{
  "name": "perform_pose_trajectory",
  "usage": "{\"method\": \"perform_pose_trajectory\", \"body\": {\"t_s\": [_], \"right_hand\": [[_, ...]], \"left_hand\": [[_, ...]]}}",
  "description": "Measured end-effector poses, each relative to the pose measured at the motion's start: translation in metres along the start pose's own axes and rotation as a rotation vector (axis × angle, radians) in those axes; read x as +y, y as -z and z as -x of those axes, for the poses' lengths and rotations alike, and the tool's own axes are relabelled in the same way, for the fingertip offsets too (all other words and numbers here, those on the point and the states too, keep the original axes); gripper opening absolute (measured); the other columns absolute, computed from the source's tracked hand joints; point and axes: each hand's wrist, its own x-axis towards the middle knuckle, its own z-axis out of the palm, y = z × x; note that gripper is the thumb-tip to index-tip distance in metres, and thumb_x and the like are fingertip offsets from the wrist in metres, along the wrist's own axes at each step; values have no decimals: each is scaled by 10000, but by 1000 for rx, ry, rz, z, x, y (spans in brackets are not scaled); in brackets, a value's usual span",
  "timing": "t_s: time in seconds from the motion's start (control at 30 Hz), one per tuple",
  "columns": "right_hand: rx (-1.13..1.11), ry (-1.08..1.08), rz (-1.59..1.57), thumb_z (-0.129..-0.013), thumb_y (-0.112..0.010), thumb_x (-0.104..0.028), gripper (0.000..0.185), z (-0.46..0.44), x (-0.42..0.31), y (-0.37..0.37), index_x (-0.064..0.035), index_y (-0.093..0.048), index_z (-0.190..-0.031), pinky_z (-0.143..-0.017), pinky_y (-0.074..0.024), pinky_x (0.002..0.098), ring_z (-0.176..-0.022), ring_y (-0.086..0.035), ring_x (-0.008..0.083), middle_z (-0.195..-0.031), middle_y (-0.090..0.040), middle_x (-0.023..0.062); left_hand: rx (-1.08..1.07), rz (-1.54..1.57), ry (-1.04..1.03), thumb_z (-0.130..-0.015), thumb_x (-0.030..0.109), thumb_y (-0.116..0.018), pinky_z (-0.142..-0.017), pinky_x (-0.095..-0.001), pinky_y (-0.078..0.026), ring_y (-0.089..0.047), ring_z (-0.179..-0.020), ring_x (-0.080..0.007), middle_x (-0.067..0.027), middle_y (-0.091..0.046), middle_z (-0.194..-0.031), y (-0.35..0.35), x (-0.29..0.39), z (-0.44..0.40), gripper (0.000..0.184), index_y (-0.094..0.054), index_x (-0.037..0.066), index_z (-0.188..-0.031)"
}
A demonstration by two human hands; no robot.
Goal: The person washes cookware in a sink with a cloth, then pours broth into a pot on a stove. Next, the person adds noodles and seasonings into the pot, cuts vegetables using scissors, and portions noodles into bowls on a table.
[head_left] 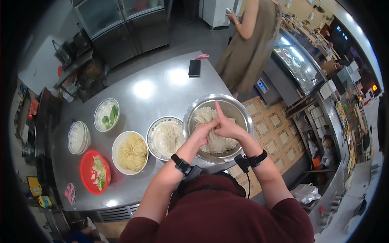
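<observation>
From my remote post I have the left hand [202, 133] and right hand [228, 128] together over pale noodles [220, 144] inside the steel basin [236, 108], whose high wall likely contains loose strands, the patterned bowl [155, 135] within easy reach, though I cannot tell whether either grips any.

Seen from above, a person in a maroon shirt [239, 206] brings the left hand [206, 131] and right hand [228, 127] together over pale noodles [221, 143] in a steel bowl [189, 139] on a metal table [133, 107]. To its left are a bowl of pale strands [172, 135], yellow noodles [133, 153], a red basin [86, 172] of chopped vegetables [99, 172], green leaves [109, 118] in a bowl, and stacked bowls [77, 137]. Beyond the table, another person [247, 52] stands near a lit display case [298, 67].
</observation>
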Motion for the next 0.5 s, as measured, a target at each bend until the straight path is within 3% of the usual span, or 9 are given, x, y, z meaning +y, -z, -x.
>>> {"method": "perform_pose_trajectory", "body": {"t_s": [0.03, 0.07, 0.17, 0.3, 0.33, 0.43, 0.5], "right_hand": [[-73, -61, -28, -675, -546, 54, 925, 4, -6, 0, -142, -21, -1412, -978, -318, 310, -1221, -381, 249, -1366, -307, 202], [-55, -47, -421, -690, -526, 55, 873, 3, 14, 1, -120, -62, -1409, -959, -348, 303, -1187, -419, 283, -1358, -325, 174], [-202, -64, -716, -706, -523, 47, 839, 12, 25, 34, -131, -99, -1408, -933, -377, 298, -1160, -441, 299, -1341, -344, 154], [20, -83, -177, -688, -673, -106, 872, 29, 55, 21, -139, -168, -1397, -979, -326, 366, -1224, -349, 286, -1314, -356, 178], [63, -104, -223, -663, -723, -171, 919, 31, 54, 8, -88, -166, -1390, -988, -312, 363, -1227, -345, 273, -1318, -351, 175], [113, 60, -278, -683, -711, -185, 897, 22, 76, -26, -45, -167, -1382, -993, -296, 334, -1236, -335, 256, -1317, -358, 181], [98, 33, -66, -733, -615, -125, 712, 24, 81, -32, 2, -257, -1334, -940, -356, 357, -1127, -436, 331, -1233, -413, 237]], "left_hand": [[8, -6, 15, -776, 141, -639, -782, -328, -495, -592, -913, -196, -84, -603, -978, 1, 1, -3, 324, -544, 14, -1058], [16, -12, 29, -796, 142, -611, -791, -328, -491, -589, -917, -195, -85, -602, -981, 4, 4, -5, 314, -535, 18, -1074], [0, 70, 24, -816, 168, -570, -815, -350, -484, -582, -939, -213, -104, -599, -1005, 21, 7, -15, 327, -522, 19, -1103], [-33, 239, 57, -807, 221, -543, -855, -393, -468, -572, -975, -253, -141, -587, -1059, 25, 18, -11, 389, -508, 9, -1131], [-42, 256, 57, -802, 229, -542, -863, -398, -462, -570, -979, -261, -145, -584, -1066, 25, 17, -11, 401, -507, 8, -1134], [-43, 274, 38, -786, 243, -547, -880, -408, -449, -565, -986, -279, -151, -580, -1078, 24, 18, -10, 425, -507, 7, -1137], [-3, 246, -11, -775, 234, -559, -877, -407, -449, -565, -982, -284, -148, -582, -1076, 23, 23, -7, 424, -512, 8, -1131]]}}
